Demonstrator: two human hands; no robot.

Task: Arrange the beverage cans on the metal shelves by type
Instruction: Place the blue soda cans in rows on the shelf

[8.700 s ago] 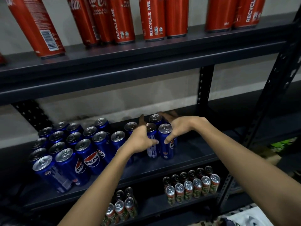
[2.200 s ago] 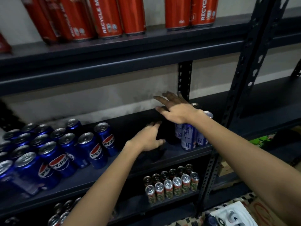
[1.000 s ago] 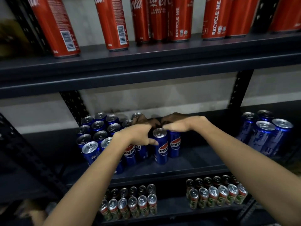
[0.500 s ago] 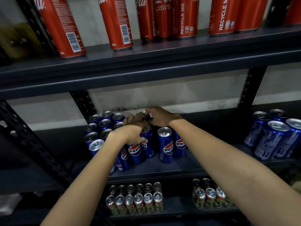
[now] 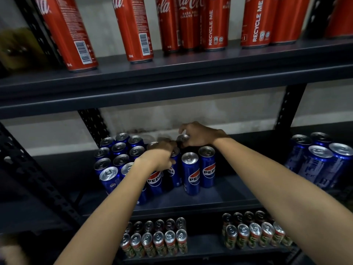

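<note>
Hands are working together in the blue can cluster on the middle dark metal shelf. The right hand is reaching to the back of the group, its fingers curling down over the silver top of a rear blue Pepsi can and gripping it from above. The left hand is sitting just in front and to the left of it, fingers curling over the top of another blue Pepsi can in the row nearer the person; how firmly it is holding is hard to tell, since the knuckles are hiding the rim.

Just right of the hands, two more blue Pepsi cans are standing upright side by side at the cluster's edge. To the left of the hands, the packed block of blue cans is standing in tight rows. Well to the right, a separate small group of blue cans is waiting on the same shelf. Above the hands, tall red Coca-Cola cans are lining the upper shelf; below, short cans with green and red labels are filling the bottom shelf.

Judging by this, the step in hand is gathering loose Pepsi cans into one group. The next move is calling for a steady hold on both tops, keeping the cans upright and clear of their neighbours.
</note>
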